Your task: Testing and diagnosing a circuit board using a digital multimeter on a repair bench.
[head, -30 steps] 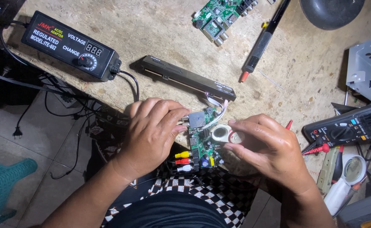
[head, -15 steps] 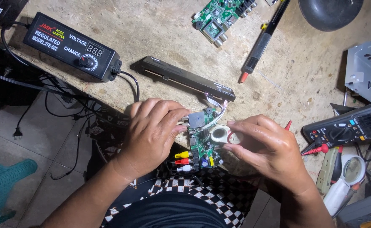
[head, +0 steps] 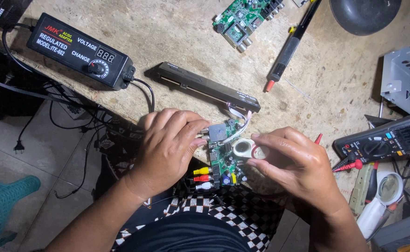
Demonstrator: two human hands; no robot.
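Almost nothing has changed over the last second: both hands sit where they were, and the small green circuit board (head: pixel 221 156) between them has not shifted. That points to steady, close work on the board rather than moving it about.

The board lies at the lower middle of the frame, at the near edge of the counter (head: pixel 177 42). The left hand (head: pixel 170 149) rests curled over the board's left side, its fingertips pressed against the edge near a grey square part; its grip looks closed on the board. The right hand (head: pixel 293 163) pinches a small white ring-shaped object (head: pixel 243 148) just above the board, between thumb and fingers. Red, yellow and white plugs (head: pixel 202 178) stick out of the board's lower left edge.

What the ring object is stays hard to make out, and the right palm covers whatever lies under it. A long black bar (head: pixel 208 87) lies just above the hands, a black power supply (head: pixel 80 57) at upper left, a second green board (head: pixel 244 18) at top, cut off by the frame. A multimeter (head: pixel 384 142) sits at right, partly out of view.
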